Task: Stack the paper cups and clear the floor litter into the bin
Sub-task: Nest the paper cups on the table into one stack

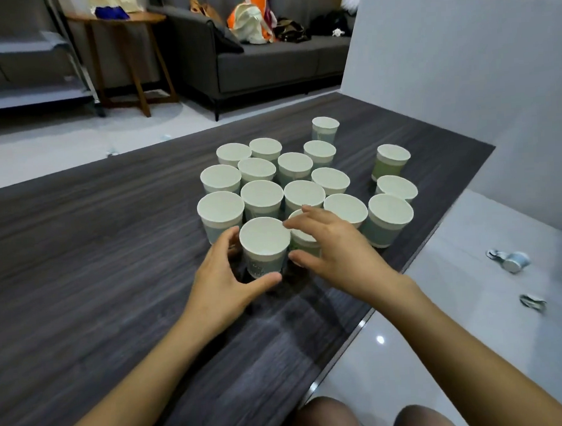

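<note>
I had just one camera, worn on the person's head, looking forward and down across the table [96, 255] from its near edge. It sat close: both forearms ran up from the bottom of the frame, the left hand [224, 281] and right hand [336, 245] meeting at the nearest cup [264, 246] mid-frame. The wide lens also took in the floor [473, 300] past the right edge and the sofa [265, 60] beyond the far edge.
</note>
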The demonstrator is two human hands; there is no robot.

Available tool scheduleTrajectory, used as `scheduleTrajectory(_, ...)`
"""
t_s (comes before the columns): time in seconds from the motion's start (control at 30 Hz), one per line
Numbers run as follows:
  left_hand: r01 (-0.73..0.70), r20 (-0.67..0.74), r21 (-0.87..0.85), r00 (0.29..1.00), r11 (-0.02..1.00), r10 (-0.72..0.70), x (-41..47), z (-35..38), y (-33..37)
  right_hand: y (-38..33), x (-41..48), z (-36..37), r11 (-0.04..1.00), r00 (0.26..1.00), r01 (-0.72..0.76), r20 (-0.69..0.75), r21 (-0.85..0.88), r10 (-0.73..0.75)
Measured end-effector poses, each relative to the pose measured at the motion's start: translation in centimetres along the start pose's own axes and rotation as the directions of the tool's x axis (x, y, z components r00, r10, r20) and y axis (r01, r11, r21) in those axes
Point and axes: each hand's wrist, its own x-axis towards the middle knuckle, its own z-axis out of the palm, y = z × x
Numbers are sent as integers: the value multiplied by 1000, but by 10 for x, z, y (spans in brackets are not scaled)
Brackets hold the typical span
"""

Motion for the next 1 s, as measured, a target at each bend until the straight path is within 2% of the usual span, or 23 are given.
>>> scheduleTrajectory(0.13,0,-12,-25,1000,1000,0,7,12,1,4,-2,-3,999,995,-53,-89,-15,51)
scheduleTrajectory(0.23,-3,-30,-30,1000,1000,3,9,20,1,10,-5,0,990,993,-117,-30,-77,115)
scheduleTrajectory(0.3,-2,-62,-46,998,999,-1,10,23,0,12,-4,6,982,992,-115,42,-147,122)
scheduleTrajectory(0.37,-9,-84,-65,996,998,3,11,25,0,15,-5,11,978,994,-95,36,-185,103)
scheduleTrajectory(0.47,-48,-104,-74,994,996,40,10,20,-5,19,-6,10,997,989,-53,-143,-63,44)
scheduleTrajectory(0.57,-52,-118,-75,992,996,43,11,14,-10,15,-4,1,1000,928,-6,-373,25,15)
scheduleTrajectory(0.67,-83,-108,-59,991,995,76,12,13,-8,1,1,-8,984,873,70,-487,163,18)
scheduleTrajectory(0.73,-112,-108,-59,989,992,105,12,12,-6,-8,2,-9,966,886,109,-464,234,13)
scheduleTrajectory(0.87,-171,-105,-31,980,985,167,11,9,-2,-17,-1,4,936,952,146,-303,320,-45)
scheduleTrajectory(1.0,-202,-115,-59,974,978,195,11,9,0,-21,-1,15,911,987,117,-150,396,-62)
